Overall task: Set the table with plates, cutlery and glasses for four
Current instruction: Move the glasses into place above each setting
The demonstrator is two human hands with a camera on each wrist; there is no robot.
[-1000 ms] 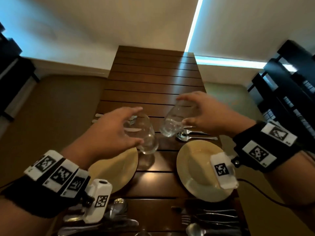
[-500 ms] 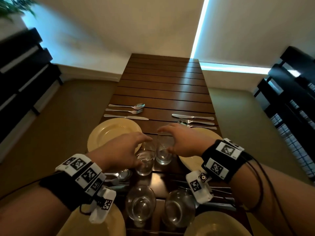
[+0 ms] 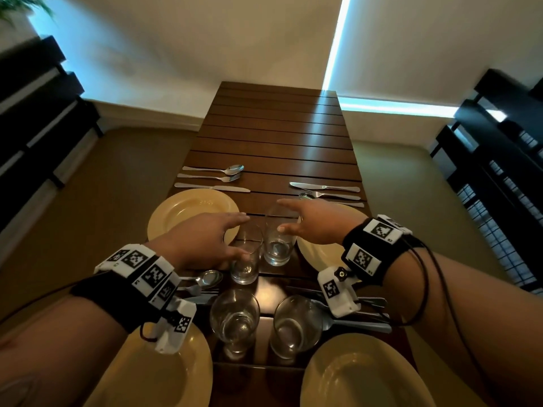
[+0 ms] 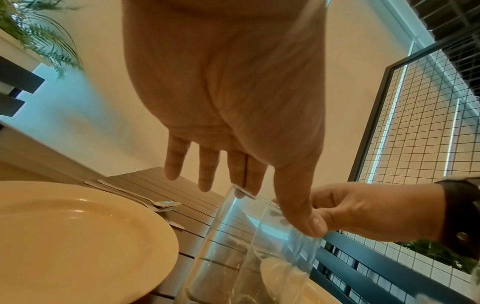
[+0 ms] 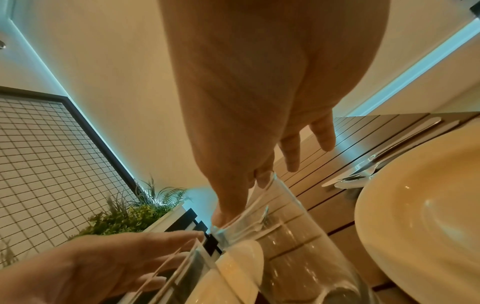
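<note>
Two clear glasses stand upright side by side on the wooden table (image 3: 276, 133), between the two far yellow plates (image 3: 188, 210) (image 3: 323, 254). My left hand (image 3: 238, 236) is at the left glass (image 3: 245, 259); its fingers are straight over the rim and its thumb touches the side. In the left wrist view the left hand (image 4: 275, 197) shows the same on this glass (image 4: 233, 246). My right hand (image 3: 282, 215) has straight fingers over the right glass (image 3: 276, 248), thumb on its wall. Two more glasses (image 3: 235, 318) (image 3: 296, 324) stand nearer me.
Two near plates (image 3: 164, 374) (image 3: 361, 374) lie at the front edge. Knife, fork and spoon sets lie beyond the far plates (image 3: 211, 177) (image 3: 326, 192) and between the plates on each side (image 3: 205, 280) (image 3: 367, 315). Dark chairs (image 3: 35, 127) (image 3: 499, 160) flank the table.
Both glasses came down from a tilted carry in the air and now stand on the table. My fingers have straightened from around them. The view has pulled back.
</note>
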